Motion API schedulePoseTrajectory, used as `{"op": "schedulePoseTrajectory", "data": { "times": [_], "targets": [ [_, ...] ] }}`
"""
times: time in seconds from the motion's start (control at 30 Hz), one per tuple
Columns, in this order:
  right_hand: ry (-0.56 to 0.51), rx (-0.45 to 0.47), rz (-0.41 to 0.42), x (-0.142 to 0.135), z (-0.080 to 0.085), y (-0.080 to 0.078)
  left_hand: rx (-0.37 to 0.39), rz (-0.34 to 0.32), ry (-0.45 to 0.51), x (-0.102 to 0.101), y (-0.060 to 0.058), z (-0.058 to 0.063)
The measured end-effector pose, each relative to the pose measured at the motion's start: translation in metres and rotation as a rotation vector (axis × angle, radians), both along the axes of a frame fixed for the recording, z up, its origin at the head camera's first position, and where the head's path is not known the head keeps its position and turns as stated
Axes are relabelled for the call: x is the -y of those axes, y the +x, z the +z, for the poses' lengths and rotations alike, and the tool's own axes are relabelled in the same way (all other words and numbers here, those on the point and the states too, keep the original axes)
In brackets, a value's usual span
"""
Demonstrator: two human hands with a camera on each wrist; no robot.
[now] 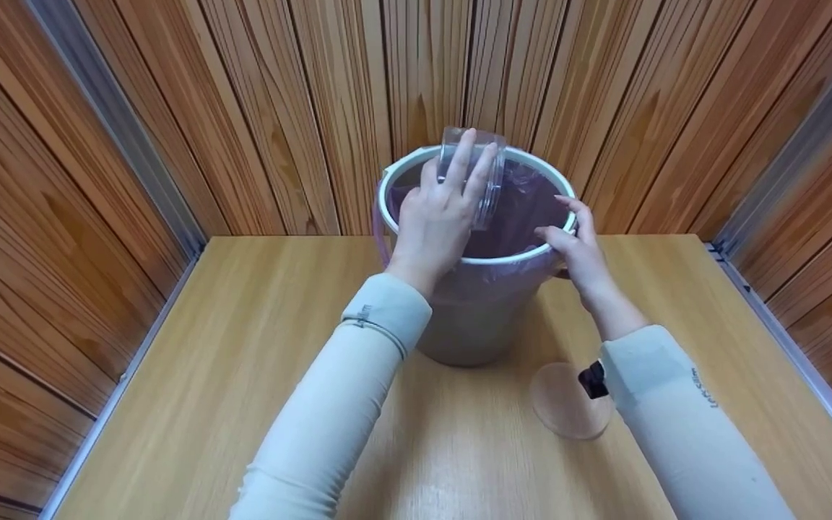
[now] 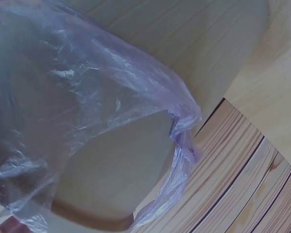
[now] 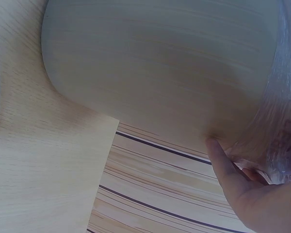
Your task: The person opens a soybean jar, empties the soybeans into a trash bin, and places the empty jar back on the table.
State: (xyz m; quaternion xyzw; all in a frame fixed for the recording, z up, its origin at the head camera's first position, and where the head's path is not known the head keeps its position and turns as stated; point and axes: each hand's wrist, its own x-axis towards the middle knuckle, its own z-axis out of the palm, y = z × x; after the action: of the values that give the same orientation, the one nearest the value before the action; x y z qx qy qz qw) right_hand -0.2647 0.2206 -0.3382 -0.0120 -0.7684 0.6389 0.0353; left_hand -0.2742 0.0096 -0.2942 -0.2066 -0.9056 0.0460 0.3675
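A grey trash bin (image 1: 477,328) with a pale rim stands upright on the table, lined with a thin purple plastic bag (image 1: 531,198) folded over the rim. My left hand (image 1: 441,209) is over the bin's mouth and holds a clear plastic container (image 1: 492,180), tilted on its side, its fingers spread along the wall and its thumb hidden. At the right side of the rim my right hand (image 1: 578,249) grips the edge, thumb toward the inside. The right wrist view shows a finger (image 3: 220,155) against the bin's outer wall, beside the gathered bag (image 3: 281,111).
A clear round lid (image 1: 568,404) lies flat on the wooden table (image 1: 279,347), near the right sleeve. Wood-panelled walls (image 1: 344,87) enclose the table at the back and both sides. A loop of the bag (image 2: 179,160) hangs outside the bin.
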Motion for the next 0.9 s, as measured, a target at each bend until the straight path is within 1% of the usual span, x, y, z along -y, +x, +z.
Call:
{"op": "schedulePoseTrajectory", "data": {
  "times": [0.1,0.2,0.27,0.33,0.47,0.53,0.57,0.63,0.67,0.8,0.83,0.9],
  "targets": [
    [0.001,0.003,-0.006,-0.002,0.000,0.002,-0.027,0.006,0.013,-0.001,0.001,-0.002],
    [0.000,0.007,0.000,-0.003,0.000,0.003,-0.049,0.013,0.060,-0.001,0.002,-0.004],
    [0.000,0.010,0.007,-0.002,0.001,0.004,-0.045,0.025,0.084,0.000,0.002,-0.003],
    [0.001,0.006,0.013,-0.002,0.001,0.004,-0.022,0.034,0.085,0.001,0.003,-0.002],
    [0.002,0.010,0.012,0.001,0.000,0.003,0.058,0.039,-0.005,0.003,0.004,0.005],
    [-0.001,0.015,0.008,0.002,-0.001,0.003,0.077,0.032,-0.065,0.004,0.004,0.008],
    [-0.002,0.018,0.008,0.003,-0.002,0.003,0.072,0.030,-0.090,0.005,0.003,0.009],
    [-0.003,0.021,0.010,0.005,-0.004,0.003,0.026,0.009,-0.125,0.006,0.003,0.011],
    [-0.004,0.023,0.012,0.006,-0.004,0.003,-0.006,-0.018,-0.144,0.006,0.002,0.011],
    [-0.012,0.026,0.020,0.006,-0.005,0.003,-0.172,-0.115,-0.284,0.001,0.002,0.009],
    [-0.016,0.030,0.023,0.007,-0.005,0.003,-0.201,-0.130,-0.321,0.000,0.002,0.008],
    [-0.017,0.035,0.026,0.007,-0.004,0.002,-0.243,-0.133,-0.376,-0.001,0.003,0.009]
  ]
}}
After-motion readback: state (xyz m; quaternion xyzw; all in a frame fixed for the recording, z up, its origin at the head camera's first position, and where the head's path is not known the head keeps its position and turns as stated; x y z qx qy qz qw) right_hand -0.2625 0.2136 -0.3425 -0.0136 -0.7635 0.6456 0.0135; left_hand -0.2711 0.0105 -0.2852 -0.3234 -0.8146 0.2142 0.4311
